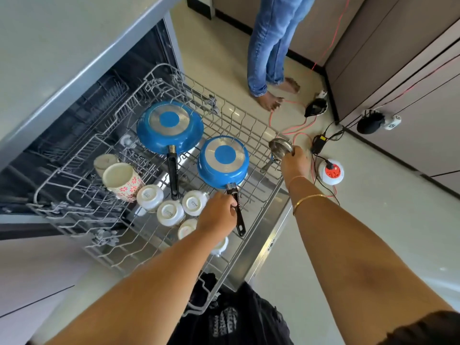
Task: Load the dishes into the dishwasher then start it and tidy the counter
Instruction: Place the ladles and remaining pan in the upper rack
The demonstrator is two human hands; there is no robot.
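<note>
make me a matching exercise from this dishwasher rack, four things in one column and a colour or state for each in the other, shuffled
Things
1. larger blue pan
2. smaller blue pan
3. steel utensil
4. mug

States
a. pink flower pattern
b. handle gripped by the left hand
c. held in the right hand
d. blue, bottom up, no hand on it

Pairs: 1-d, 2-b, 3-c, 4-a
</note>
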